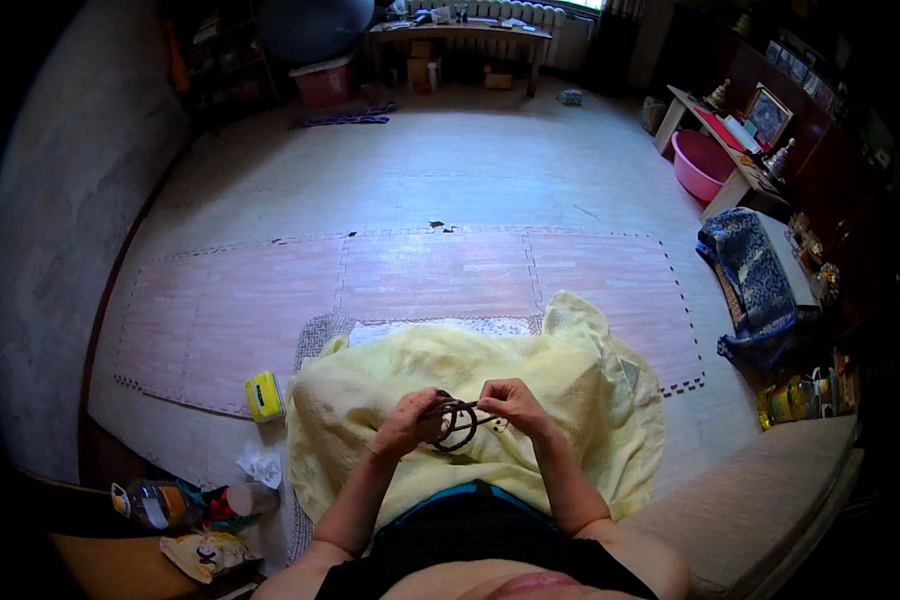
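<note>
A dark brown cord [456, 447], thick and coiled in a ring-like loop, is held up over my lap. My left hand [410, 422] is closed around one side of the loop. With fingers pinched together, my right hand [513, 404] grips a stretch of the cord at the loop's upper right. Small dark bits hang near the cord below my right hand; they are too small to name. Beneath both hands a pale yellow cloth [370, 375] spreads in folds across my lap and over a patterned mat [322, 335].
Left of the cloth lie a yellow packet [264, 396], crumpled white plastic [259, 464] and a large clear bottle [157, 504]. A brown cushioned seat [740, 500] is at the near right. Farther right stand a blue patterned cloth [750, 280] and a pink basin [703, 163]. Foam mats [430, 275] cover the floor ahead.
</note>
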Demonstrator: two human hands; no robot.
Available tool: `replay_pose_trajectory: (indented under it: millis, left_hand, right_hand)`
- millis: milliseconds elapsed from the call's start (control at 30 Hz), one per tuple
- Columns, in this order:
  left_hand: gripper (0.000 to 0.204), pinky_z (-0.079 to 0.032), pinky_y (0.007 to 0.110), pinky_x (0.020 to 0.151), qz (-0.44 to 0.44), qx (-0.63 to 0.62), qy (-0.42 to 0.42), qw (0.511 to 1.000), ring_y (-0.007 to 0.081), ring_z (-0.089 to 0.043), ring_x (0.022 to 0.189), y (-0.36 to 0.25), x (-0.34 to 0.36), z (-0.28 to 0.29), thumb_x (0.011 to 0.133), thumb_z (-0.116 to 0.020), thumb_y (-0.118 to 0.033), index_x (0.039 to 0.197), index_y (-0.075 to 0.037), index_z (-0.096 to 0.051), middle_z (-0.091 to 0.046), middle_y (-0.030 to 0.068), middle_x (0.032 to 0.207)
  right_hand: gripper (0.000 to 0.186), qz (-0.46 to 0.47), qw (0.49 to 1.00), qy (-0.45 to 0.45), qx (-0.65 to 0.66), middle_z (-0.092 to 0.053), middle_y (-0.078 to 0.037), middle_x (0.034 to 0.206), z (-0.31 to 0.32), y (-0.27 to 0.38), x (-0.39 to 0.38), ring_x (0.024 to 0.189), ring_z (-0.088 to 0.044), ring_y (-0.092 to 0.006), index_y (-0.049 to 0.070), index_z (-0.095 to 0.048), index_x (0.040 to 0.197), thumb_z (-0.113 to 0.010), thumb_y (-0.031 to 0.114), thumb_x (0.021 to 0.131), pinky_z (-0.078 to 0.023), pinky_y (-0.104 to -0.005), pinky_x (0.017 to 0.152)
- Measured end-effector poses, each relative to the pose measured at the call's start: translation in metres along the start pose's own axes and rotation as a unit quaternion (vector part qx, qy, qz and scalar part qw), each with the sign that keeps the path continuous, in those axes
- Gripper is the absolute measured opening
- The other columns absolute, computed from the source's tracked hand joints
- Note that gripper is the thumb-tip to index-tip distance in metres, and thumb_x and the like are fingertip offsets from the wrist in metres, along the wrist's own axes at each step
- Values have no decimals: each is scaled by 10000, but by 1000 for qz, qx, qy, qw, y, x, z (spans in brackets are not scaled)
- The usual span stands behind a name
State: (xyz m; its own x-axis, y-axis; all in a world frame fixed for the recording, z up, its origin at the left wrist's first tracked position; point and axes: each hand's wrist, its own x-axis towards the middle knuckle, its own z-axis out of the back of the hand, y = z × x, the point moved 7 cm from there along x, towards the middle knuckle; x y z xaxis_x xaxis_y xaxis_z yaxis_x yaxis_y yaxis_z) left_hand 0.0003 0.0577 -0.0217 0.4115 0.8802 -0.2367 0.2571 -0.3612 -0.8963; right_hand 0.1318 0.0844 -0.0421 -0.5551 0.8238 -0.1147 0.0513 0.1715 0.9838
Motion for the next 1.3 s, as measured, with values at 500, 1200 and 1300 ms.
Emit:
replay_pose_trajectory:
  millis: [500, 1200, 1300]
  left_hand:
    - [236, -326, 200, 440, -190, -531, -61, 824, 52, -303, 401, -30, -4, 72, 870, -332, -221, 773, -51, -463, -294, -35, 507]
    - [275, -287, 169, 376, -87, 61, -117, 987, 23, -363, 457, 26, 10, 4, 881, -341, -266, 722, -65, -441, -415, -23, 546]
    - [286, -265, 165, 363, -107, 69, -119, 985, 20, -347, 434, 20, 10, 3, 878, -343, -278, 708, -75, -450, -415, -33, 539]
  right_hand:
    - [163, 34, 913, -95, 394, -447, 5, 654, 11, -9, 4, 603, -419, -98, 36, -506, 847, -449, 185, 812, -356, -218, 620]
    - [111, 80, 982, -74, -154, -572, -45, 661, -31, 34, -2, 584, -528, -63, -19, -537, 756, -606, 55, 711, -437, -201, 521]
    - [148, 96, 981, -112, -127, -543, -24, 626, -26, 39, -5, 562, -507, -65, -8, -523, 715, -643, 69, 677, -425, -194, 518]
